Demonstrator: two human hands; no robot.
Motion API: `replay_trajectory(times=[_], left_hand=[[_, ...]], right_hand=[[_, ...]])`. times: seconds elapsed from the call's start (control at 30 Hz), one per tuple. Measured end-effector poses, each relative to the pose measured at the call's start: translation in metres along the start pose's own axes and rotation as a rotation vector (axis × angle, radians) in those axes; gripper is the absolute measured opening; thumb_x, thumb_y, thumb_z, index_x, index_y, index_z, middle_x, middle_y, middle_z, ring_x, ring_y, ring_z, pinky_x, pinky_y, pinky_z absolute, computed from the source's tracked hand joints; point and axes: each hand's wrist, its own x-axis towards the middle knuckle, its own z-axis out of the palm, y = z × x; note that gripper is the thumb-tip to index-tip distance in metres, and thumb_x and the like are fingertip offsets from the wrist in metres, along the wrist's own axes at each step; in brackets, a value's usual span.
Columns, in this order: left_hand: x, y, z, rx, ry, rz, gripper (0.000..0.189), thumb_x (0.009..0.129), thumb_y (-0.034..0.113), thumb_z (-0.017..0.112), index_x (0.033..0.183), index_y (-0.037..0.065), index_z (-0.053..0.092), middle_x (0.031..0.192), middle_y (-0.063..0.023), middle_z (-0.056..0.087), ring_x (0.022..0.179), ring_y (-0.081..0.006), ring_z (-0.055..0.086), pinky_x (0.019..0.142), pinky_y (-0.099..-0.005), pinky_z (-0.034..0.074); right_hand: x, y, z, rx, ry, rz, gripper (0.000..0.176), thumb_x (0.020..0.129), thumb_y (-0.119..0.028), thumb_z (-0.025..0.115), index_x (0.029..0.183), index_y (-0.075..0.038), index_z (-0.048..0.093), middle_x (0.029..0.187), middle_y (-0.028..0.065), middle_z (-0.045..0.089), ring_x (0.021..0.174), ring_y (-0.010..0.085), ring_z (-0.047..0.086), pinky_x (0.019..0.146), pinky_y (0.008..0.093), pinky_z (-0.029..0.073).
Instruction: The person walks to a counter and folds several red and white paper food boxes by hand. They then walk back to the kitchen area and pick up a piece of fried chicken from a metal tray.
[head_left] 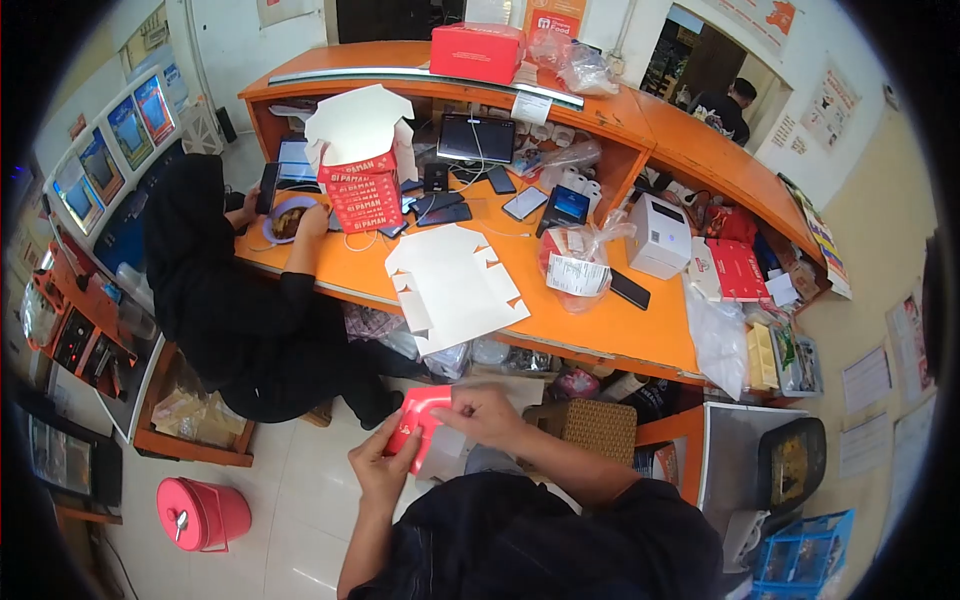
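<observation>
A red cardboard food box [430, 402], partly folded with a pale inner side showing, is held low in front of my body. My left hand [383, 466] grips its lower left edge, the thumb laid over the red face. At its right side my right hand [487, 415] pinches the upper edge with curled fingers. Beyond my hands a flat unfolded white box blank [450, 285] lies over the table's front edge. To its upper left stands a stack of folded red boxes [362, 200] with white blanks [357, 125] on top.
The orange table [650, 325] carries a plastic bag with a receipt [577, 275], a white label printer [659, 236] and several phones. A seated person in black [225, 290] eats at the left. A red bucket [203, 514] and a woven stool [590, 428] stand below.
</observation>
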Motion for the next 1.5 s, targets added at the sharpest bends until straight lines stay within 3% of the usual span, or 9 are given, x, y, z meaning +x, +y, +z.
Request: replay_trajectory(times=[0.27, 0.4, 0.53, 0.57, 0.67, 0.93, 1.17, 1.37, 1.5], left_hand=[[0.007, -0.001, 0.022, 0.15, 0.1, 0.209, 0.026, 0.076, 0.002, 0.074, 0.1, -0.004, 0.067, 0.1, -0.024, 0.066, 0.104, -0.0278, 0.063, 0.086, -0.032, 0.051], [0.025, -0.012, 0.023, -0.073, 0.231, -0.073, 0.02, 0.079, 0.003, 0.071, 0.098, -0.004, 0.068, 0.109, -0.0211, 0.064, 0.102, -0.0223, 0.063, 0.085, -0.0302, 0.05], [0.051, -0.063, -0.009, -0.444, 0.503, -0.291, 0.024, 0.088, 0.016, 0.065, 0.104, -0.003, 0.066, 0.096, -0.0103, 0.068, 0.083, -0.01, 0.063, 0.07, -0.0221, 0.05], [0.058, -0.058, -0.018, -0.501, 0.525, -0.38, 0.027, 0.089, 0.019, 0.064, 0.106, -0.002, 0.065, 0.091, -0.0075, 0.068, 0.077, -0.0076, 0.061, 0.065, -0.0199, 0.048], [0.073, -0.053, -0.022, -0.615, 0.568, -0.449, 0.032, 0.092, 0.022, 0.059, 0.115, 0.0, 0.06, 0.087, -0.002, 0.067, 0.067, -0.0036, 0.06, 0.054, -0.0152, 0.044], [0.083, -0.007, -0.006, -0.421, 0.565, -0.376, 0.048, 0.097, 0.04, 0.044, 0.126, 0.002, 0.05, 0.121, -0.0133, 0.059, 0.106, -0.0226, 0.057, 0.087, -0.0365, 0.047], [-0.003, -0.01, -0.001, -0.298, 0.732, -0.587, 0.054, 0.094, 0.045, 0.044, 0.126, 0.001, 0.048, 0.118, -0.0137, 0.059, 0.1, -0.0225, 0.058, 0.082, -0.037, 0.047], [-0.062, -0.016, -0.012, -0.323, 0.944, -0.747, 0.052, 0.094, 0.042, 0.046, 0.124, 0.0, 0.05, 0.117, -0.0133, 0.059, 0.097, -0.0219, 0.057, 0.081, -0.0345, 0.047], [-0.049, -0.014, -0.024, -0.283, 0.863, -0.751, 0.047, 0.093, 0.039, 0.05, 0.122, 0.002, 0.053, 0.117, -0.0111, 0.059, 0.097, -0.0198, 0.057, 0.081, -0.0319, 0.046]], right_hand=[[-0.001, 0.013, 0.04, 0.148, 0.189, 0.244, 0.033, 0.088, -0.027, 0.064, 0.07, -0.001, 0.054, 0.058, 0.0021, 0.045, 0.055, 0.0097, 0.044, 0.05, 0.0288, 0.035], [0.019, 0.022, 0.018, 0.175, -0.167, 0.341, 0.023, 0.088, -0.024, 0.063, 0.082, -0.002, 0.06, 0.078, 0.0074, 0.06, 0.068, 0.0138, 0.056, 0.06, 0.028, 0.043], [0.049, 0.012, -0.015, -0.762, -0.317, -0.526, 0.015, 0.085, -0.023, 0.063, 0.096, -0.013, 0.062, 0.101, 0.0012, 0.063, 0.107, 0.021, 0.055, 0.097, 0.059, 0.036], [0.052, 0.038, -0.014, -0.73, -0.433, -0.494, 0.015, 0.079, -0.019, 0.064, 0.093, -0.015, 0.061, 0.098, -0.0021, 0.062, 0.112, 0.0209, 0.05, 0.1, 0.0725, 0.017], [0.089, 0.065, -0.018, -0.824, -0.506, -0.643, 0.018, 0.073, -0.013, 0.063, 0.09, -0.016, 0.061, 0.091, -0.0013, 0.06, 0.107, 0.02, 0.052, 0.102, 0.0674, 0.023], [0.339, 0.07, -0.028, -0.819, 0.009, -0.912, 0.026, 0.081, -0.013, 0.052, 0.105, -0.009, 0.06, 0.094, 0.0056, 0.06, 0.112, 0.0273, 0.05, 0.105, 0.0625, 0.023], [0.492, 0.141, -0.021, -1.099, -0.164, -0.246, 0.033, 0.085, -0.019, 0.05, 0.115, -0.006, 0.057, 0.109, 0.011, 0.062, 0.119, 0.0261, 0.048, 0.104, 0.0656, 0.02], [0.395, 0.123, -0.038, -0.751, 0.45, -0.444, 0.033, 0.084, -0.02, 0.053, 0.113, -0.004, 0.054, 0.12, 0.0158, 0.054, 0.118, 0.0334, 0.047, 0.102, 0.0605, 0.026], [0.283, 0.167, -0.056, -0.51, -0.213, -0.078, 0.048, 0.072, -0.025, 0.073, 0.112, -0.005, 0.056, 0.111, 0.0152, 0.055, 0.109, 0.0357, 0.05, 0.094, 0.0489, 0.042]])
